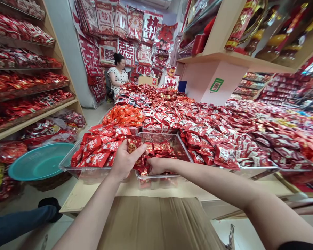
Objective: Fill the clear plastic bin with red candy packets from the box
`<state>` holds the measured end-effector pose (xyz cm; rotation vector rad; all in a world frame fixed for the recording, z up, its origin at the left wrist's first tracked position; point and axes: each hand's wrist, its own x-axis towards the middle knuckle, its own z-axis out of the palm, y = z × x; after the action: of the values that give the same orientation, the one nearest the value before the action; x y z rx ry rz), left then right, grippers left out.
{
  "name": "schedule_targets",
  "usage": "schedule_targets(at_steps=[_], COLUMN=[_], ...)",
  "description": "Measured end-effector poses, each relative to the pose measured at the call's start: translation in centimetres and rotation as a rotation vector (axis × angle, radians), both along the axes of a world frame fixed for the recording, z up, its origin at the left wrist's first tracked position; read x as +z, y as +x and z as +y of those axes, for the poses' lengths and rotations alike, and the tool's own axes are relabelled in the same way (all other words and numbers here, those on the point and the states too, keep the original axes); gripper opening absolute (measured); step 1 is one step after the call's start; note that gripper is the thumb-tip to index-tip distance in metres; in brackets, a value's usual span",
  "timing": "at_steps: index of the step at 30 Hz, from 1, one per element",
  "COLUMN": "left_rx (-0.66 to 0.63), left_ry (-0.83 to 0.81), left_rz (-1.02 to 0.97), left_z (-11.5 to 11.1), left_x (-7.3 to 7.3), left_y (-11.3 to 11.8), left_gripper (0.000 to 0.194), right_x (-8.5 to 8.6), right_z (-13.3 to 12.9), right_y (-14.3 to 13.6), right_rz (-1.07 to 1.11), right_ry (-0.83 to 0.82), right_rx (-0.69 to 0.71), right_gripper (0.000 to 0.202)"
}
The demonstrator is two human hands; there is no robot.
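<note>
My left hand (125,158) is closed around dark red candy packets (133,143) with gold print, the top one held upright between thumb and fingers. Close beside it, my right hand (156,166) reaches down into a clear plastic bin (184,147). Its fingers are curled and pressed together at small red packets (144,172); what they grip is partly hidden. More red packets (163,147) lie along the far side of this bin. Left of it, another clear bin (67,161) is heaped with brighter red packets (95,158).
An open cardboard box (156,222) stands in front of me, against the wooden table (79,192). Heaps of wrapped sweets (214,128) spread across the display. A teal basin (39,161) and stocked shelves (28,85) are at left. A person (117,74) sits at the back; another person's leg (23,220) shows lower left.
</note>
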<state>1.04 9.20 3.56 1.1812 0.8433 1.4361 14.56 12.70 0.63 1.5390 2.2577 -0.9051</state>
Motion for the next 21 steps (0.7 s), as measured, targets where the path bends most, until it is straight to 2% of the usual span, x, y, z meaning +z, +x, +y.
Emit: schedule_targets(at_steps=[3, 5, 11, 17, 21], left_rx=[-0.008, -0.009, -0.007, -0.002, -0.006], left_ry=[-0.016, -0.026, -0.028, -0.015, -0.014], left_rz=[-0.01, -0.017, -0.019, -0.013, -0.017], left_z=[0.0, -0.1, 0.0, 0.2, 0.2], left_x=[0.1, 0.1, -0.1, -0.4, -0.3], left_y=[0.0, 0.1, 0.1, 0.1, 0.1], left_gripper=[0.017, 0.018, 0.018, 0.015, 0.015], right_x=[-0.3, -0.7, -1.4, -1.3, -1.1], right_z=[0.0, 0.0, 0.3, 0.5, 0.4], right_y=[0.1, 0.1, -0.1, -0.1, 0.0], right_rz=[0.075, 0.089, 0.073, -0.071, -0.038], right_ry=[0.071, 0.099, 0.342, 0.523, 0.526], right_rx=[0.207, 0.264, 0.358, 0.392, 0.481], right_gripper=[0.044, 0.041, 0.038, 0.035, 0.033])
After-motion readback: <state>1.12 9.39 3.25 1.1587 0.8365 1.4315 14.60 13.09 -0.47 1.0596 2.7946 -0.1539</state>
